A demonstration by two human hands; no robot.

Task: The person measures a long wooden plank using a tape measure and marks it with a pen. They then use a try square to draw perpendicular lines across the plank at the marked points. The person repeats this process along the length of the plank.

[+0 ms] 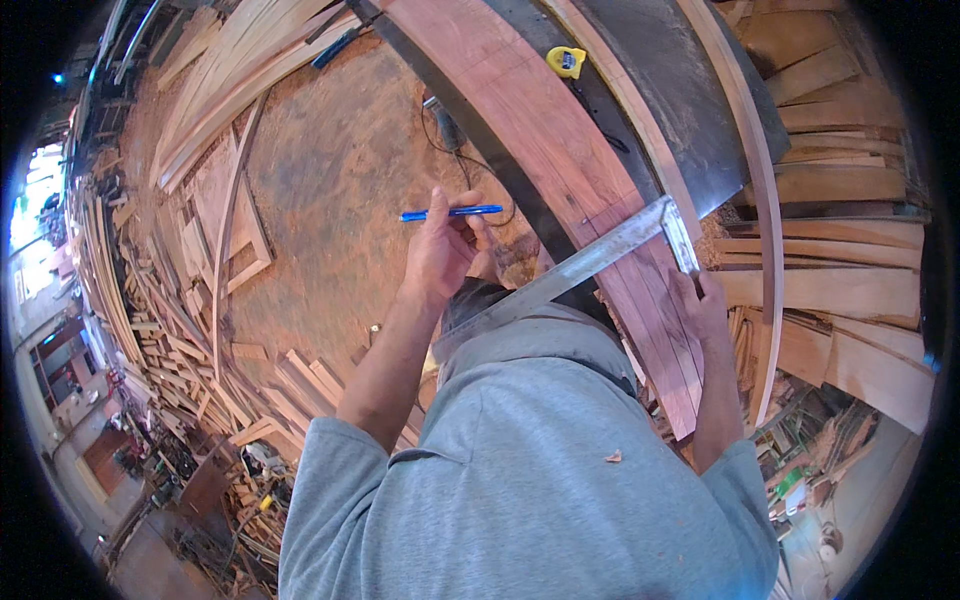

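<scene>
My left hand (438, 255) holds a blue pen (450, 212) level, off the left edge of a long reddish plank (540, 120). A metal try square (600, 255) lies slantwise across the plank, with its short stock at the plank's right edge. My right hand (703, 305) rests on the plank just below the stock, fingertips touching the square. The plank lies on a dark bench top (680, 110). My grey shirt hides the near end of the square's blade.
A yellow tape measure (566, 61) sits on the bench beyond the plank. A thin curved wood strip (765, 200) runs along the right. A corded power tool (445, 125) lies on the sawdust floor (340, 180). Offcut piles (150, 330) lie left, stacked boards (850, 180) right.
</scene>
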